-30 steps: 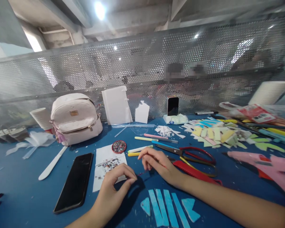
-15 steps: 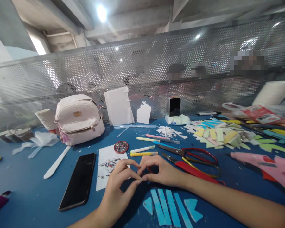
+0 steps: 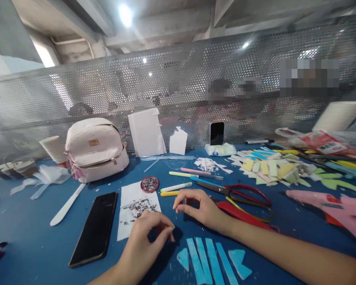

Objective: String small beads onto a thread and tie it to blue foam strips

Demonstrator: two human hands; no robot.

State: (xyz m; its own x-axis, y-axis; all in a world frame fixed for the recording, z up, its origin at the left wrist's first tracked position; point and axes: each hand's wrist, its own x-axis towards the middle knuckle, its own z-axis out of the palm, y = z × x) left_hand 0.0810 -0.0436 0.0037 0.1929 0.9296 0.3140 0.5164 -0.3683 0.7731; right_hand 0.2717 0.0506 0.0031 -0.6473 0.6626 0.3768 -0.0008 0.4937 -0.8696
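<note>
My left hand [image 3: 150, 237] hovers low over the blue table [image 3: 32, 241], its fingers curled into a pinch; what it holds is too small to make out. My right hand [image 3: 197, 208] rests just right of it, thumb and forefinger pinched together. Between and before them lies a white paper [image 3: 135, 208] scattered with tiny sequins. A round dish of sequins [image 3: 149, 184] sits beyond the paper. Light blue foam strips [image 3: 209, 261] lie near my right forearm.
A black phone [image 3: 94, 227] lies left of the paper. Red-handled scissors [image 3: 240, 194], coloured sticks [image 3: 178, 186], a white backpack [image 3: 95, 148], a white knife-shaped piece [image 3: 67, 204], a pile of cut foam pieces [image 3: 273, 168] and pink shapes [image 3: 332, 206] crowd the table. A perforated metal screen [image 3: 166, 91] stands behind.
The two hands, fingertips touching half a second ago, have drawn apart. My left hand has pulled back toward me and my right has shifted slightly right.
</note>
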